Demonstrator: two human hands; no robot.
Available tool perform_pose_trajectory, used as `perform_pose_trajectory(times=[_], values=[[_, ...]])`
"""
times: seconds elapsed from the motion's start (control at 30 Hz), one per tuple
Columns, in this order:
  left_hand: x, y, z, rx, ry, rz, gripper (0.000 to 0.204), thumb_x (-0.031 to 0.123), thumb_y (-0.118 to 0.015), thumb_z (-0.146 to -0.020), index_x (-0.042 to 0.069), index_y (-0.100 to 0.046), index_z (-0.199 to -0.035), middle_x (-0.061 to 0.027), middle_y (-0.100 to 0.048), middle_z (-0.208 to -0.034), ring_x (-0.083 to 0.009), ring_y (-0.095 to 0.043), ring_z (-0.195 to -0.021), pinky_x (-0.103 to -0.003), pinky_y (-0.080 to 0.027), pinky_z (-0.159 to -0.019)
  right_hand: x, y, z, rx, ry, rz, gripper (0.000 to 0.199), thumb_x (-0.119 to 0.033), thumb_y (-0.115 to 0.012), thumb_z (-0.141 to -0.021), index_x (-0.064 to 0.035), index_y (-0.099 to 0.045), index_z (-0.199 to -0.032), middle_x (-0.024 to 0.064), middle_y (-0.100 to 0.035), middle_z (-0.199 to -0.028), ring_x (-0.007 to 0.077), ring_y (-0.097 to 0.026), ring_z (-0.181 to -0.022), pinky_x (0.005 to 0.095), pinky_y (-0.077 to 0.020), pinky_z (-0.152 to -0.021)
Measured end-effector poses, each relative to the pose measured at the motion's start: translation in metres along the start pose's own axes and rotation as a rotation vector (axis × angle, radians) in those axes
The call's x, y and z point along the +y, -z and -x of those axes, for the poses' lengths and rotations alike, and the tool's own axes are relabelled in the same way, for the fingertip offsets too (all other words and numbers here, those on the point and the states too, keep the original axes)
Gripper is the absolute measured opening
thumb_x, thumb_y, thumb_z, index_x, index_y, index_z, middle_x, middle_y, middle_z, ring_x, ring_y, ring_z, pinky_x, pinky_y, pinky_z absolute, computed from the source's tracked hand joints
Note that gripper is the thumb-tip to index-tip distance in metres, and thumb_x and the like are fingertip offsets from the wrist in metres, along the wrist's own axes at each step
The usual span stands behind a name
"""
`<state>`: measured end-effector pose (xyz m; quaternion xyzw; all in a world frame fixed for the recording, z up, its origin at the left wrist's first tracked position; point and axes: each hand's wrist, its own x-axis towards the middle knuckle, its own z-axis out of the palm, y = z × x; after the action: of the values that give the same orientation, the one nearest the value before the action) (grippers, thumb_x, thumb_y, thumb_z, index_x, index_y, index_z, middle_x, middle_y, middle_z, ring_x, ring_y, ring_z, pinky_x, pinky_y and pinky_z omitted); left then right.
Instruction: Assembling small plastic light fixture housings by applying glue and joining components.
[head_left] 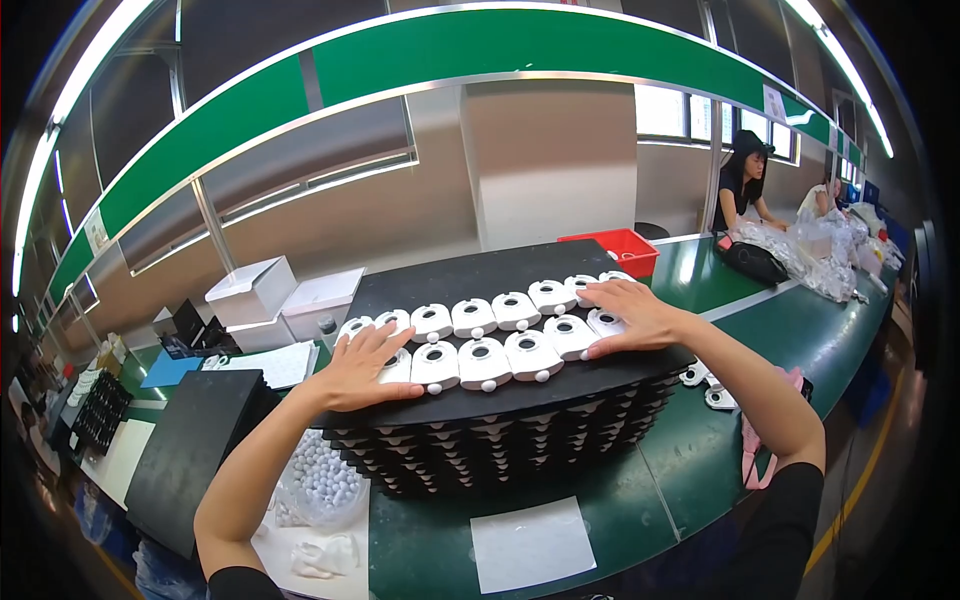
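Two rows of white plastic housings [481, 362], each with a dark round opening and several with a small white ball at the near edge, lie on a black board [420, 290]. My left hand [368, 370] rests over the left end of the rows, fingers spread and thumb stretched along the near edge. At the right end, my right hand [636, 314] lies across both rows, its fingers reaching the far row and its thumb by the near one. The housings under both hands are partly hidden. Beneath is a tall stack of black boards [500, 455] with white pieces between the layers.
A bag of white balls [325, 478] and a paper sheet [533, 545] lie nearer. Left are black boards [190, 455] and white boxes [252, 290]. A red bin [632, 252] stands behind; loose housings [718, 397] lie right. A person [745, 185] sits farther right beside plastic bags [800, 255].
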<state>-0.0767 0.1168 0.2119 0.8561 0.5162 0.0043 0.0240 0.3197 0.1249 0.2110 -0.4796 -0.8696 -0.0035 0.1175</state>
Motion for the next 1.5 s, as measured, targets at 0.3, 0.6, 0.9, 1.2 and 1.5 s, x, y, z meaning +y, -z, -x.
perform_pose_trajectory(times=[0.3,0.6,0.9,1.2,1.5], values=[[-0.023,-0.031,-0.039,0.071,0.004,-0.011,0.089,0.073,-0.040,-0.069,0.021,-0.017,-0.138,-0.0162,-0.013,-0.142,-0.0337,-0.009,-0.131,-0.050,-0.004,-0.104,0.029,-0.036,-0.032,0.038,0.009,0.047,0.092,-0.069,-0.050,-0.067,-0.0037,-0.034,-0.130,0.0178,-0.033,-0.133,0.0333,-0.028,-0.123,0.0430,-0.0196,-0.102],[-0.048,-0.058,-0.087,0.137,-0.008,0.003,0.084,0.070,-0.042,-0.071,0.023,-0.020,-0.137,-0.0149,-0.014,-0.142,-0.0309,-0.011,-0.131,-0.049,-0.007,-0.104,0.055,-0.069,-0.063,0.076,-0.046,0.070,0.095,-0.074,-0.045,-0.066,-0.0067,-0.033,-0.131,0.0162,-0.032,-0.135,0.0331,-0.026,-0.125,0.0450,-0.0191,-0.103],[-0.026,-0.046,-0.116,0.445,-0.156,0.139,0.056,0.043,-0.049,-0.082,0.007,-0.044,-0.124,-0.0153,-0.041,-0.129,-0.0289,-0.034,-0.122,-0.036,-0.022,-0.103,0.038,-0.057,-0.077,0.080,-0.098,-0.118,0.084,-0.070,-0.038,-0.074,-0.0098,-0.033,-0.132,0.0147,-0.031,-0.135,0.0308,-0.025,-0.126,0.0400,-0.0194,-0.104],[0.001,-0.056,-0.179,0.233,-0.099,-0.128,0.041,0.037,-0.041,-0.088,0.017,-0.047,-0.123,-0.0080,-0.047,-0.125,-0.0239,-0.039,-0.118,-0.041,-0.025,-0.099,0.017,-0.066,-0.096,-0.048,-0.119,0.009,0.086,-0.072,-0.035,-0.073,-0.0069,-0.038,-0.129,0.0173,-0.038,-0.130,0.0322,-0.034,-0.121,0.0429,-0.0265,-0.099],[-0.032,-0.062,-0.189,0.374,-0.185,0.116,0.040,0.021,-0.043,-0.088,0.010,-0.041,-0.126,-0.0128,-0.038,-0.132,-0.0271,-0.034,-0.122,-0.034,-0.028,-0.101,0.018,-0.069,-0.104,0.052,0.080,-0.102,0.075,-0.065,-0.040,-0.076,-0.0086,-0.043,-0.125,0.0157,-0.040,-0.129,0.0309,-0.036,-0.120,0.0382,-0.0273,-0.100]])
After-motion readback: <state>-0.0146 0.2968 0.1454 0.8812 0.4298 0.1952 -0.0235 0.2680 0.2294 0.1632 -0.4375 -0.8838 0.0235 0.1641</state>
